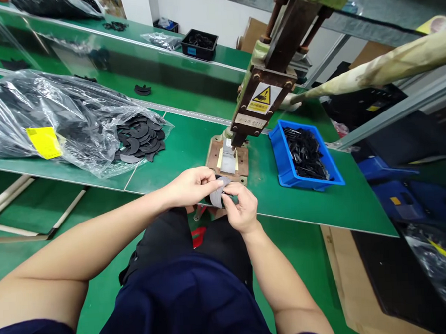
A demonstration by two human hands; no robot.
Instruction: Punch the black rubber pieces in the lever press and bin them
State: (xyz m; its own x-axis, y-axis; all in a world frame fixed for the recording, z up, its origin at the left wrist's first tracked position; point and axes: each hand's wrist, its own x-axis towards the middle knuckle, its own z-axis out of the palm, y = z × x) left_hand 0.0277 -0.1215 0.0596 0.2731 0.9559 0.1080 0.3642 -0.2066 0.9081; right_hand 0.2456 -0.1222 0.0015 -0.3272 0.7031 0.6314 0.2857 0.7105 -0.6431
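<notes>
Both hands meet just in front of the green table's near edge. My left hand (192, 185) and my right hand (241, 206) pinch the same small dark grey curved flat piece (217, 193) between their fingertips. Directly behind them stands a hand press (264, 92) with a yellow warning label, its base plate (228, 160) holding a pale block. A clear plastic bag (56, 121) at the left spills several similar black curved pieces (141, 138) onto the table.
A blue bin (282, 156) with several small black parts sits right of the press. The press's long wrapped lever (382, 69) reaches to the right. A black bin (199, 44) and more bags lie on the far bench. Cardboard and blue crates are on the floor at right.
</notes>
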